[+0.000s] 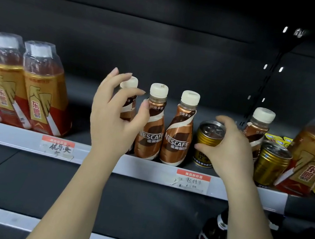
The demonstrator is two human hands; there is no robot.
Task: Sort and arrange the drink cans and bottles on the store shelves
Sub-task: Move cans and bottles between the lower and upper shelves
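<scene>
Gripping one of two gold cans [208,142], right hand [229,151]; left fingers [121,83] spread beside four Nescafe bottles [178,131].

Dim dark-grey shelving unit [163,57], slotted upright [269,76], pale shelf edge [12,136] with price tags [192,181].

Two price tags, one [57,147] on the left and one [192,181] on the right, stick on the shelf edge. Yellow packets [278,139] lie far right.
</scene>
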